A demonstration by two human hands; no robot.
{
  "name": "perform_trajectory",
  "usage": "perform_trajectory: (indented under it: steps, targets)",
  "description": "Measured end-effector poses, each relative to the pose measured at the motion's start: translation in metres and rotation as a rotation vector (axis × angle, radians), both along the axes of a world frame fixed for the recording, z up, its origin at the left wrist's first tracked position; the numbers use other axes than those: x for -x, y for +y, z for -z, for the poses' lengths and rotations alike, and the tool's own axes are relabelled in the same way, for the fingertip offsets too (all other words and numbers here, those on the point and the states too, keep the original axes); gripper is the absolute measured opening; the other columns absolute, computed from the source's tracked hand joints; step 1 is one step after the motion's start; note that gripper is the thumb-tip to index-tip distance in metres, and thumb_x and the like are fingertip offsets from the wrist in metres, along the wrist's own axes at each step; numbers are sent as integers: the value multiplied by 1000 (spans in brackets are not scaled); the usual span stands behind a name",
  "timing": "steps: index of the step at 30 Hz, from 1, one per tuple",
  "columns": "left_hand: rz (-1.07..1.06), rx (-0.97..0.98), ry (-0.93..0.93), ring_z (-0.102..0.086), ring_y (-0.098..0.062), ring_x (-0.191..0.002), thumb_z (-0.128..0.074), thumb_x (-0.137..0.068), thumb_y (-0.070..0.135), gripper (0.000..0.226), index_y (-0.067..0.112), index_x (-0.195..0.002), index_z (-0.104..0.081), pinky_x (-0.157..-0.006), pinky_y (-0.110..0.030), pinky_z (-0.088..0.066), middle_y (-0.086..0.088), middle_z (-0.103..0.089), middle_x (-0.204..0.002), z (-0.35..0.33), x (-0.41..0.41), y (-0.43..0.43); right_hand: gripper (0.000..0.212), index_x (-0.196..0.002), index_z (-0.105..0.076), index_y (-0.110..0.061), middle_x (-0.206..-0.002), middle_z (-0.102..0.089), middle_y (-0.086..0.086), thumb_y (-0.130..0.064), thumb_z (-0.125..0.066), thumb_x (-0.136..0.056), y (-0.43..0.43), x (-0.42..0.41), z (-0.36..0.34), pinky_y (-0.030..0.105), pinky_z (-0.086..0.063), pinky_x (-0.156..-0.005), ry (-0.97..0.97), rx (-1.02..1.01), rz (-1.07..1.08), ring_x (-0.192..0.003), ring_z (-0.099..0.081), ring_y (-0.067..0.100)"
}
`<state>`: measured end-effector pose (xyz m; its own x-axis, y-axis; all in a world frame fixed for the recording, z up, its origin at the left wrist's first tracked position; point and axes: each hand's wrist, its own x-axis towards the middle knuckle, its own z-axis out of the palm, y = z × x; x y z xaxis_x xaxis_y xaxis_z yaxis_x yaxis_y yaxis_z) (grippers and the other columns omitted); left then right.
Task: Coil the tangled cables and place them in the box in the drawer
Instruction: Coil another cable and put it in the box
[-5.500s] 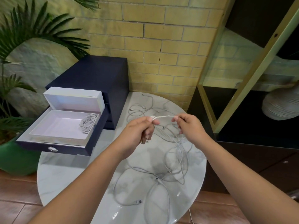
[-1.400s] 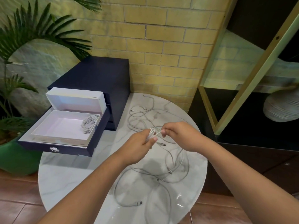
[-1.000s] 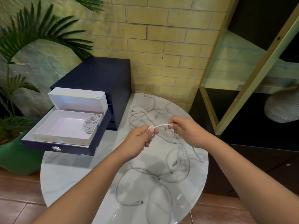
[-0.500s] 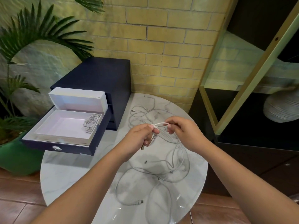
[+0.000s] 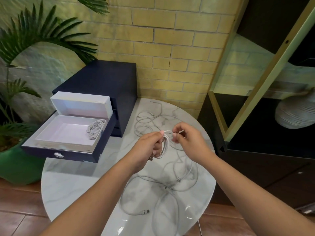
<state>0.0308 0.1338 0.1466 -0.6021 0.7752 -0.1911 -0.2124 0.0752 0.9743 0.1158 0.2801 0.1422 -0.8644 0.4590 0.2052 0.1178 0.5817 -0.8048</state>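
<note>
1. The open drawer (image 5: 59,155) held a white box (image 5: 68,144), lid raised; one coiled cable (image 5: 95,129) lay against its right wall.
2. The left hand (image 5: 148,147) gripped a part-wound coil (image 5: 165,144) in curled fingers; the right hand (image 5: 187,142) pinched its strand.
3. Loose tangled cables (image 5: 170,185) lay on the tabletop (image 5: 76,181).

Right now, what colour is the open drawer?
The drawer is dark navy blue; head view shows it best.
</note>
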Motion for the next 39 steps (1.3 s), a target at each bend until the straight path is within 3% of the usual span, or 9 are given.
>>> perform_trajectory:
  steps: [11, 13, 18, 21, 24, 27, 31, 35, 39]
  targets:
    - [-44, -89, -100, -22, -11, -46, -42, -101, 26, 34, 15, -69, -42, -52, -26, -27, 5, -23, -51, -8, -1, 2, 9, -95, -60, -11, -82, -65, -4, -5, -53, -95, -6, 0, 9, 19, -52, -69, 10, 201, -39, -71, -62, 3]
    - [-46, -160, -156, -31, -11, -48, -40, -102, 27, 31, 12, -77, -50, -56, -25, -33, 5, -30, -51, -9, -3, 4, 11, -96, -59, -13, -80, -63, -8, -9, -49, -97, -10, 2, 11, 18, -47, -68, -57, 150, -61, -71, -57, -1]
    - [-85, -265, -227, -52, -11, -68, -37, -103, 14, 26, 4, -120, -54, -72, -22, -47, 0, -56, -76, -7, 3, 8, 23, -95, -58, -15, -72, -54, -2, -10, -36, -99, -29, -5, 21, 40, -52, -75, -386, 116, -202, -63, -57, 9]
    - [-96, -139, 18, -65, -5, -87, -41, -102, 11, 27, 14, -128, -49, -82, -17, -48, 7, -69, -95, 0, 7, 7, 23, -101, -60, -15, -74, -50, -3, -19, -38, -101, -44, -10, 18, 36, -53, -66, -496, 66, -298, -62, -53, 10]
    - [-42, 97, 509, -59, 14, -91, -42, -101, 14, 24, 17, -124, -51, -78, -5, -43, 15, -69, -100, 14, 9, 2, 28, -104, -65, -16, -91, -63, 2, -26, -39, -102, -44, -11, 1, 26, -46, -72, -515, -83, -325, -80, -58, 15]
    - [70, 261, 800, -59, 2, -74, -39, -101, 15, 14, 11, -103, -51, -61, -11, -43, 16, -65, -84, 23, 14, -3, 29, -106, -67, -16, -99, -64, -8, -28, -40, -102, -34, -13, -19, 25, -41, -74, -514, -204, -372, -79, -55, 8]
    - [138, 244, 725, -56, -1, -67, -34, -104, 29, 27, 13, -95, -54, -63, -15, -42, 9, -61, -75, 15, 13, -6, 24, -102, -67, -16, -72, -51, -19, -23, -45, -101, -15, -9, -35, 10, -35, -62, -468, -259, -342, -69, -51, -8]
    - [185, 256, 633, -59, -3, -70, -42, -100, 39, 26, 19, -98, -58, -65, -22, -45, 10, -58, -78, 7, 15, -8, 22, -103, -68, -18, -87, -61, -3, -21, -47, -100, -1, -8, -40, 19, -40, -70, -405, -284, -329, -79, -52, 7]
    - [195, 189, 534, -54, 0, -61, -48, -99, 33, 18, 23, -87, -57, -66, -28, -47, 10, -53, -70, 6, 12, -8, 20, -101, -68, -25, -95, -53, -8, -26, -49, -99, 6, -9, -34, 29, -44, -82, -378, -333, -328, -91, -52, 11]
